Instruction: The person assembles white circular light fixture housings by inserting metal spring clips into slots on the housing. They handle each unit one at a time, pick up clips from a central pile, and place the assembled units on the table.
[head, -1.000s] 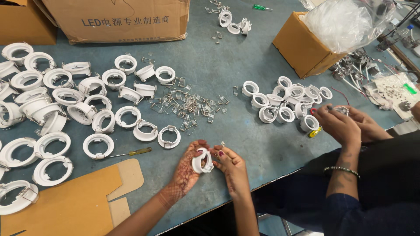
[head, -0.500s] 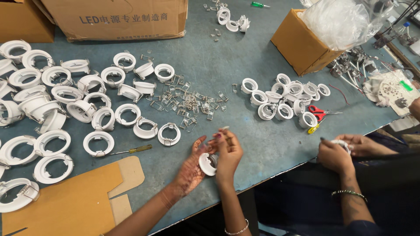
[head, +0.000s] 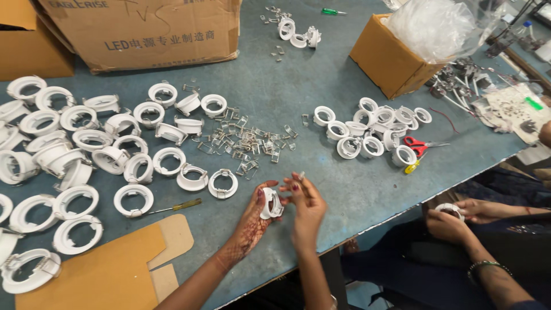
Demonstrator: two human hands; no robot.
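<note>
A: Hands?
B: Left hand (head: 252,221) clamped on a white ring housing (head: 270,204) just above the table (head: 356,189) edge. Right hand (head: 307,209) pinching at its rim, fingers together.
A: Beyond?
B: Loose metal spring clips (head: 247,143), then more white rings (head: 92,143) at left, cardboard box (head: 146,31) at the back.

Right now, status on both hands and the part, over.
Left hand grips white ring housing. Right hand pinches at its rim. Metal spring clips lie just beyond, apart. Nothing between.
</note>
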